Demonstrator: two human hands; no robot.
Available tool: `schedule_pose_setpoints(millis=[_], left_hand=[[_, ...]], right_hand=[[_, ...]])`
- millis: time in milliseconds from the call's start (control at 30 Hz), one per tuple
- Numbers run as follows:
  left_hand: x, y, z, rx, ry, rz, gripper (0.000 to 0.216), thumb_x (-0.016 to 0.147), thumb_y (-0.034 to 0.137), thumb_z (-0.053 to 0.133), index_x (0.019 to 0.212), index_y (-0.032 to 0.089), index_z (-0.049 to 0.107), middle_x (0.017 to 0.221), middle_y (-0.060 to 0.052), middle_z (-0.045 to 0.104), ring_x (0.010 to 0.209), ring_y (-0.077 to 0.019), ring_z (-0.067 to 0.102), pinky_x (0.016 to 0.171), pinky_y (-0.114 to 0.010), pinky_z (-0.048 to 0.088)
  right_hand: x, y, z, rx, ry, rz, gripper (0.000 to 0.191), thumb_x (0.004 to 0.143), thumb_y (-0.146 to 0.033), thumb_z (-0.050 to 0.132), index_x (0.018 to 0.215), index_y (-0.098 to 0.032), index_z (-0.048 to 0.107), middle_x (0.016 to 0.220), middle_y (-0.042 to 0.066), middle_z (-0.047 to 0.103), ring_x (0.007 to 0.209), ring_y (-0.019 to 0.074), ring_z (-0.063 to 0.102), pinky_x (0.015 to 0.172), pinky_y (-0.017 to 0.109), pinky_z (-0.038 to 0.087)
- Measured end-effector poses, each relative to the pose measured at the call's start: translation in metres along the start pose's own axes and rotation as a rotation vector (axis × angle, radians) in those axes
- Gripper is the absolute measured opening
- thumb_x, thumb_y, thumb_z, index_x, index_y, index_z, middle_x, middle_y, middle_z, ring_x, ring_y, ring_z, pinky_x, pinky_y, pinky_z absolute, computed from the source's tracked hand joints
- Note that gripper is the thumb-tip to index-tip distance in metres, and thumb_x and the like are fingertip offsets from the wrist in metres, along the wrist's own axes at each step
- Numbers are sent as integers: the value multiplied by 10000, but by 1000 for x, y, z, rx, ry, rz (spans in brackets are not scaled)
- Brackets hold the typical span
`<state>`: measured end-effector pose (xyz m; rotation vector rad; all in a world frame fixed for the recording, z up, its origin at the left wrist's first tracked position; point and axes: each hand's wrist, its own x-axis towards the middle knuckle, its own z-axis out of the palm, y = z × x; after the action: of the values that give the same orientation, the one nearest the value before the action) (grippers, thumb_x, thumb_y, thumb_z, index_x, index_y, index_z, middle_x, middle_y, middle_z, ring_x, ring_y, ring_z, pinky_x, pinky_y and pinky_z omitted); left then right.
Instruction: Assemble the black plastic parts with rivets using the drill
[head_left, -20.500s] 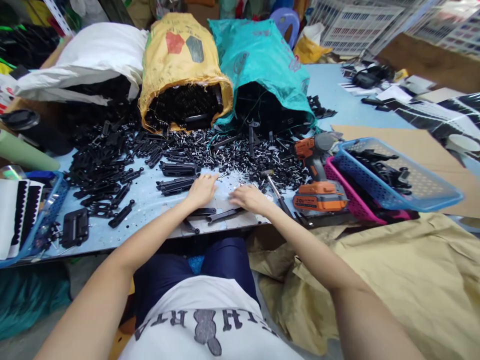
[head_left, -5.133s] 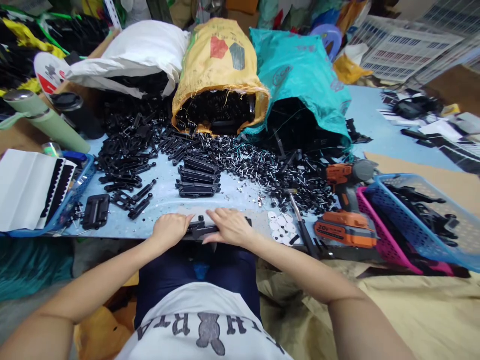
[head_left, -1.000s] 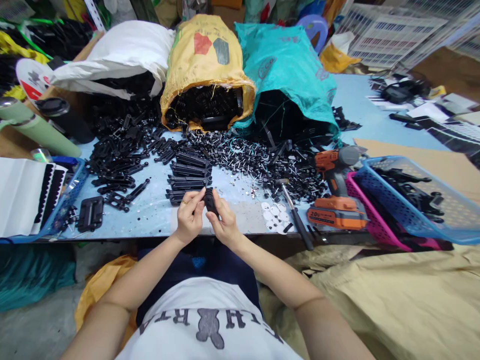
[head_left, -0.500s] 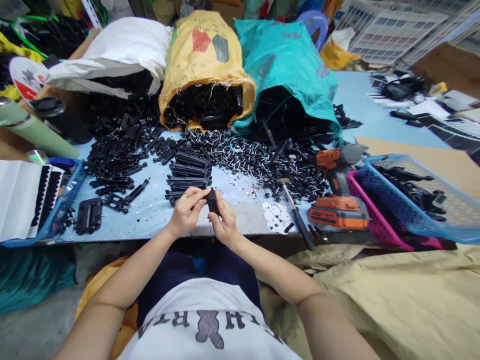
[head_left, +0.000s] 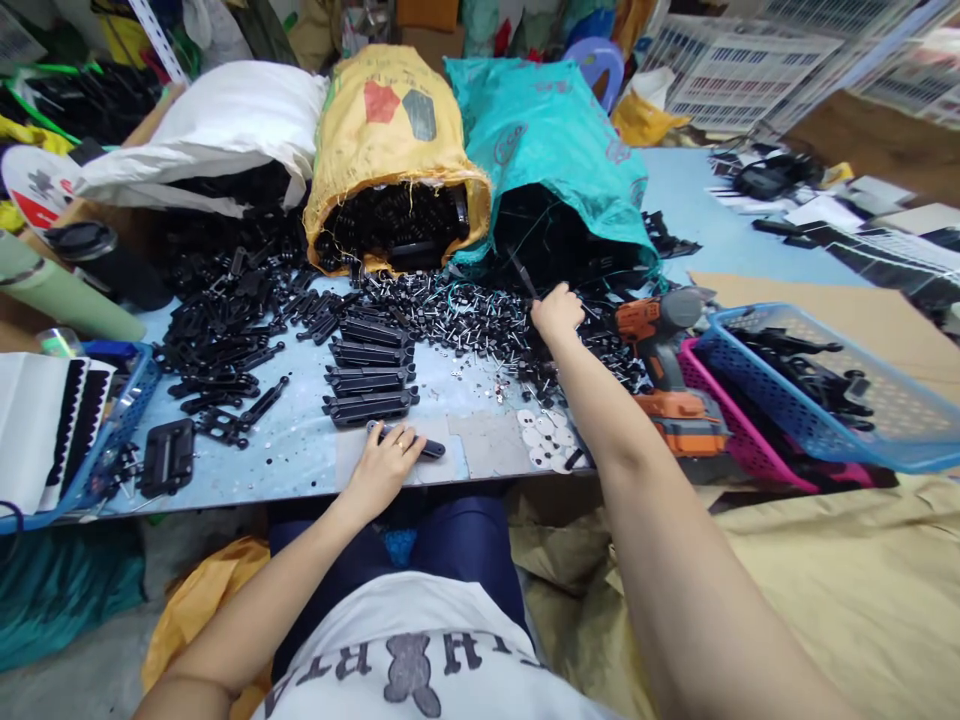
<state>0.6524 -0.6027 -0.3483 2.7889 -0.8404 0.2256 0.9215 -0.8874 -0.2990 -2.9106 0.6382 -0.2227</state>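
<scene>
My left hand [head_left: 386, 465] is at the table's front edge, its fingers over a long black plastic part [head_left: 431, 448] that lies flat on a grey patch of the tabletop. My right hand [head_left: 559, 312] reaches out to the small screws and black pieces [head_left: 480, 315] heaped below the teal sack. Its fingers are curled down, and the fingertips are hidden, so what they hold cannot be made out. Just beyond my left hand, several similar long black parts [head_left: 371, 380] lie stacked in a row.
White [head_left: 217, 115], yellow [head_left: 394, 120] and teal sacks [head_left: 547, 130] stand behind, their mouths facing me. Loose black links [head_left: 217, 310] are heaped at left. An orange cordless drill [head_left: 656, 340] and a blue basket [head_left: 817, 400] sit at right. White round stickers [head_left: 541, 440] lie near the edge.
My hands have parted. The left has lowered the black part onto the table; the right has let go of it and moved forward and right to the screw heap.
</scene>
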Motion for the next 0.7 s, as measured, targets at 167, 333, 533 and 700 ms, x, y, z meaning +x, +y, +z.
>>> schedule_pose_setpoints(millis=[167, 333, 533, 700], left_hand=[[10, -12, -5, 75, -117, -32, 323, 880, 85, 364, 1159, 118, 523, 958, -108, 608, 887, -225, 546, 745, -366, 433], [5, -18, 0, -56, -144, -106, 324, 918, 179, 341, 1216, 157, 467, 1079, -98, 574, 978, -214, 512, 822, -357, 415], [22, -9, -1, -185, -223, -145, 435, 904, 413, 378, 1258, 165, 424, 1168, -113, 544, 1075, -257, 486, 899, -415, 386], [25, -2, 1, -203, -155, -128, 669, 686, 678, 557, 1104, 162, 484, 1047, -116, 578, 980, -283, 542, 834, -405, 416]], right_hand=[[0, 14, -6, 6, -38, -15, 412, 888, -303, 444, 1189, -23, 462, 1131, 233, 538, 1087, 295, 480, 841, 390, 405], [-103, 33, -16, 148, -244, -870, 330, 935, -411, 357, 1100, -168, 507, 934, 84, 629, 782, 174, 579, 681, 262, 392], [-211, 45, 2, -94, -494, -1427, 409, 926, -499, 340, 911, -149, 551, 805, 73, 616, 690, 153, 581, 572, 244, 311], [-228, 43, -3, -142, -427, -1293, 382, 925, -508, 340, 937, -182, 539, 844, 59, 625, 712, 161, 597, 557, 249, 276]])
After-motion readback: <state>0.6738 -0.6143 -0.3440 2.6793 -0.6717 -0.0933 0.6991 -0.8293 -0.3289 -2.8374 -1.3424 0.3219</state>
